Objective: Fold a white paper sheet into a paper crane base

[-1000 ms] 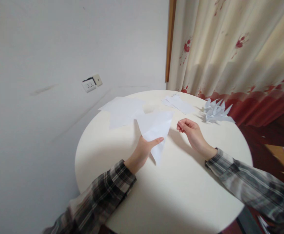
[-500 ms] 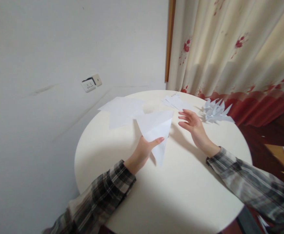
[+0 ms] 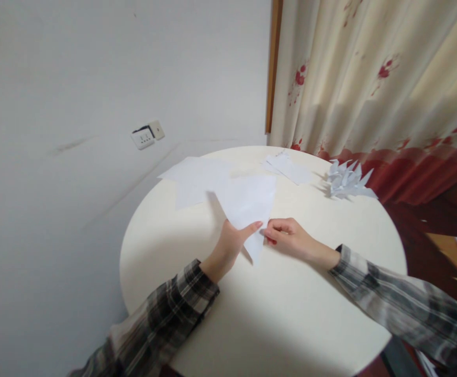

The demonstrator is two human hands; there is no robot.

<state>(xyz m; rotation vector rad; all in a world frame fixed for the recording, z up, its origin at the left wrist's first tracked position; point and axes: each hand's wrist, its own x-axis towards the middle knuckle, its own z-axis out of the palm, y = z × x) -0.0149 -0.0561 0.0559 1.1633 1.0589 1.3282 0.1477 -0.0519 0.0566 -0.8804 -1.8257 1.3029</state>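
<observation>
A folded white paper (image 3: 247, 199), pointed at its near end, is held just above the round white table (image 3: 283, 309). My left hand (image 3: 232, 243) grips its lower left part, thumb on top and fingers underneath. At the paper's right edge, my right hand (image 3: 285, 234) pinches it between thumb and fingertips, close to the left thumb. Flat white sheets (image 3: 199, 175) lie behind the paper to the left.
Smaller white paper pieces (image 3: 287, 166) lie near the back edge of the table. A cluster of folded paper shapes with points (image 3: 346, 180) stands at the back right. Beyond are a wall socket (image 3: 144, 138) and a curtain (image 3: 369, 78).
My right hand has come down and left from beside the paper and closed on its right edge. My left hand has kept its hold almost in place.
</observation>
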